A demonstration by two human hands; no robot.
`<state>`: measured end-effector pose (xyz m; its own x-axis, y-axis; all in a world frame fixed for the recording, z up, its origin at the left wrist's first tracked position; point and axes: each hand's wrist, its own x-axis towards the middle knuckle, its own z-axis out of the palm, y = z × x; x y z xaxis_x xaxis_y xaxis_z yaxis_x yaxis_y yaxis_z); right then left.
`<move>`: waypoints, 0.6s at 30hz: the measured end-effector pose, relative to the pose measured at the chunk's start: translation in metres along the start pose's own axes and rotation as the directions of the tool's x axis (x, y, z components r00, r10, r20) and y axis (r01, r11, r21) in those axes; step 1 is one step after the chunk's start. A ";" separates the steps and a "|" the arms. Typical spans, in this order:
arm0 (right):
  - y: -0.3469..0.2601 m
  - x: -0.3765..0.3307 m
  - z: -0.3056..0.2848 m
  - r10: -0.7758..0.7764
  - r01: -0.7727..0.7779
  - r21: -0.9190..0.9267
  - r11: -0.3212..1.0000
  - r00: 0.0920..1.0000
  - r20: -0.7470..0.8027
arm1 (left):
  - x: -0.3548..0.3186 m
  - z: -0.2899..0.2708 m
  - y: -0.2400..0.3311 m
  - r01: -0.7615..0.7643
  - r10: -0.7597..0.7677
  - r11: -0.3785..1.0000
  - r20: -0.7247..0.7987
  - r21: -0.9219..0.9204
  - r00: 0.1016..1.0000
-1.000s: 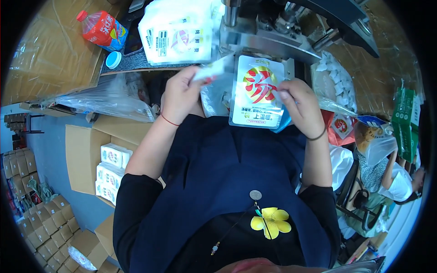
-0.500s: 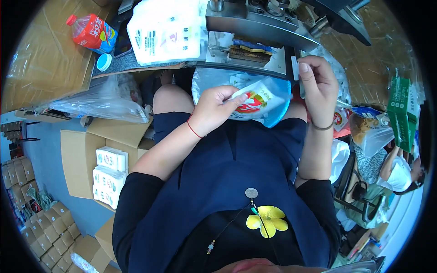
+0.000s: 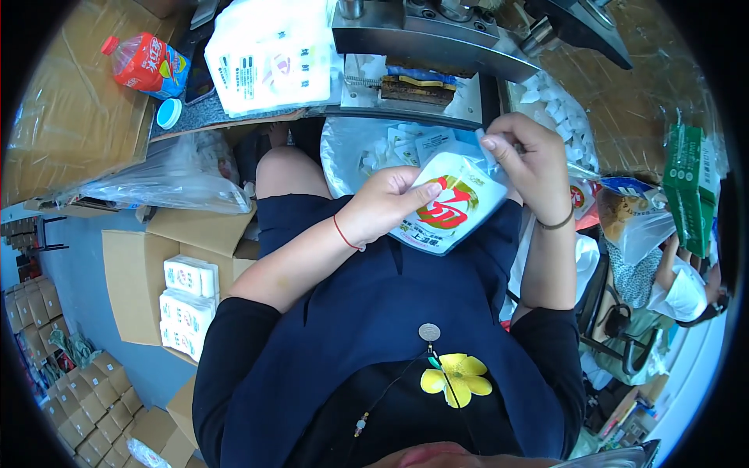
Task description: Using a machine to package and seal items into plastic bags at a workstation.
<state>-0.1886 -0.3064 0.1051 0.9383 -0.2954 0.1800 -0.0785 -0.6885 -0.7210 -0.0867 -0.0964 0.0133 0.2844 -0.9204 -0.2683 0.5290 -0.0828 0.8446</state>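
My left hand (image 3: 390,204) is closed on a white plastic pouch (image 3: 460,204) with red and green print, thumb on its front face. The pouch tilts over my lap, partly in front of a plastic-lined tub (image 3: 335,156) that contains several flat packets (image 3: 417,143). My right hand (image 3: 533,160) is closed at the pouch's upper right corner, pinching a small whitish strip (image 3: 481,143). Whether this strip touches the pouch's top edge, I cannot tell.
Beyond the tub stands a metal press-like machine (image 3: 437,43). White printed pouches are stacked (image 3: 273,66) left of it, near a red drink bottle (image 3: 144,66) and a blue cap (image 3: 168,114). White pieces fill a clear bag (image 3: 558,109). An open carton (image 3: 133,273) holds white packs.
My left hand has drawn the pouch nearer and turned its printed front up. My right hand has brought the strip from the table edge down to the pouch's top corner.
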 end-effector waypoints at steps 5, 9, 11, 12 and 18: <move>0.005 -0.007 0.005 0.046 -0.041 0.087 0.995 0.998 -0.046 | -0.001 -0.002 -0.003 -0.056 0.061 0.993 -0.041 0.107 0.997; 0.006 -0.008 -0.002 -0.087 0.087 -0.033 0.996 0.996 0.013 | -0.002 0.006 0.000 -0.017 0.017 1.000 0.053 0.004 0.998; 0.002 -0.006 -0.006 -0.090 0.095 -0.084 0.992 0.994 0.060 | -0.001 0.007 -0.001 -0.008 0.007 1.000 0.093 0.007 0.996; 0.002 -0.003 -0.008 -0.129 0.144 -0.115 0.983 0.984 0.124 | 0.000 0.007 -0.003 0.022 -0.022 1.000 0.109 0.004 0.994; 0.006 0.007 -0.014 -0.198 0.250 -0.153 0.956 0.936 0.292 | 0.008 -0.004 -0.005 0.050 -0.053 0.998 0.123 0.028 0.991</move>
<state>-0.1867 -0.3218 0.1111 0.9919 0.0530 0.1156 0.1078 -0.8331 -0.5425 -0.0835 -0.1015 0.0052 0.1558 -0.9546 -0.2539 0.5198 -0.1393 0.8429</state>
